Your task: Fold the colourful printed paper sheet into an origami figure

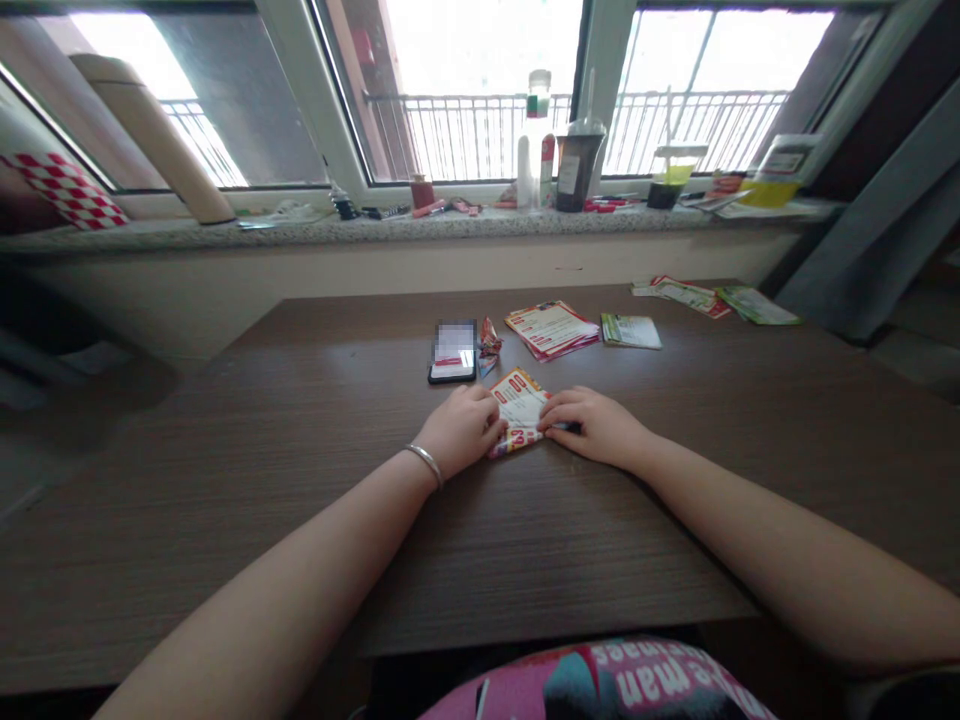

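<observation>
On the brown table lies a printed paper flyer (pixel 517 402), white with red and yellow print and a folded strip along its near edge. My left hand (pixel 459 428), a silver bangle at its wrist, presses curled fingers on the flyer's left side. From the other side, my right hand (pixel 594 425) grips the right edge with bent fingers and thumb. Just beyond the left hand is a phone (pixel 453 352) with a lit screen, and beside it a folded red and blue paper piece (pixel 489 345).
A stack of flyers (pixel 553 330) and a green and white card (pixel 631 331) lie past my hands. More leaflets (pixel 757 305) rest at the table's far right. Along the stone windowsill (pixel 480 228) stand a dark cup (pixel 576 170), bottles and a tall beige cylinder (pixel 154 140).
</observation>
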Demonstrator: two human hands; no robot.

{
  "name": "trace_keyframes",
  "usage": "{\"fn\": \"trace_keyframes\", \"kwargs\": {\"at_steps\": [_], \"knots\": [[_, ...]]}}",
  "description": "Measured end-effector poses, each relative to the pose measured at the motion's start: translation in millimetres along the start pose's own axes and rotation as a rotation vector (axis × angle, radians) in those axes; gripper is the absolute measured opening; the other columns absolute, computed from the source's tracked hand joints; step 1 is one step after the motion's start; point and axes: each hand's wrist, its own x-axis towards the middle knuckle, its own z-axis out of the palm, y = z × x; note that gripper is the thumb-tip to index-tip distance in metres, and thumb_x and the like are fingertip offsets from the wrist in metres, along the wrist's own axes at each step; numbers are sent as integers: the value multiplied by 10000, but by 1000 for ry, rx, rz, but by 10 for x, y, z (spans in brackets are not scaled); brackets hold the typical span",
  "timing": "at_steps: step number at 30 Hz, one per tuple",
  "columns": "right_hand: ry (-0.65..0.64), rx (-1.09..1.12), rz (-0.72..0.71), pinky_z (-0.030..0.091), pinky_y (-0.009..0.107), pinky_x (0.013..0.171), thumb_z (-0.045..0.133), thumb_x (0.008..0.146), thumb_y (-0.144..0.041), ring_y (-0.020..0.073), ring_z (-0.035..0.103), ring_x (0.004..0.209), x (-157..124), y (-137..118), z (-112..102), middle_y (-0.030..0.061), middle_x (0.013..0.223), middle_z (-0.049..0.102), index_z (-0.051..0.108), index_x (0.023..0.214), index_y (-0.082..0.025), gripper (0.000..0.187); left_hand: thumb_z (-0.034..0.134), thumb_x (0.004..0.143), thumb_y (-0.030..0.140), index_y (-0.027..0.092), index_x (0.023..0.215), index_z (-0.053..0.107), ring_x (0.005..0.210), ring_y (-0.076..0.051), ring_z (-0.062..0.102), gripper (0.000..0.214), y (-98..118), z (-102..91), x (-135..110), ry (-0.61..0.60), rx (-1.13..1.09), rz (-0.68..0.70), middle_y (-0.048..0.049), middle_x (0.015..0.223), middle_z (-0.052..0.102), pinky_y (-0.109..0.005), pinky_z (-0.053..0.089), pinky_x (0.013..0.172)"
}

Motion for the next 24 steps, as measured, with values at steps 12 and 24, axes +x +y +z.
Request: {"fn": "trace_keyframes", "kwargs": {"at_steps": [12,24], "knots": [[-25,-92,49,441,326,862,546,875,-292,177,575,956,-7,-31,-15,24,1042,682,728,966,-270,204,570,851,288,150,723,594,841,-185,537,190,-54,23,54,-13,2,-16,-68,896,583,-310,449,784],[-57,-249,141,453,318,806,505,897,-370,191,570,951,-10,-123,-53,11,1068,665,719,1009,-321,246,458,909,265,169,848,621,897,-190,553,199,11,-11,12,57,-28,32,-70,941,597,-336,466,829]]}}
